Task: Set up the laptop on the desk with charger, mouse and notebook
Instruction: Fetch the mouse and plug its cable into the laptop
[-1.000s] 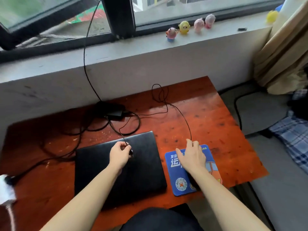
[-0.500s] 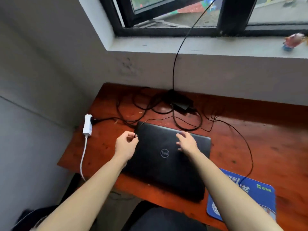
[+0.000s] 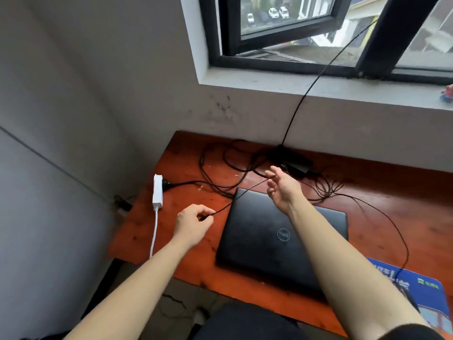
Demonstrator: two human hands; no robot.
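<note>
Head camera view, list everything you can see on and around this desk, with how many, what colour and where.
desk: one, reddish-brown wood, under the window
laptop: one, black, closed, middle of the desk
charger brick: one, black, back of the desk by the wall
cables: several, black, looped behind the laptop
thin cable: one, black, stretched between the hands
power strip: one, white, desk's left edge
mouse pad: one, blue, desk's near right corner
window: one, black frame, above the desk
toy figure: one, reddish and blue, on the sill
left hand: pinches the thin cable, left of the laptop
right hand: open, thin cable between thumb and fingers
</note>
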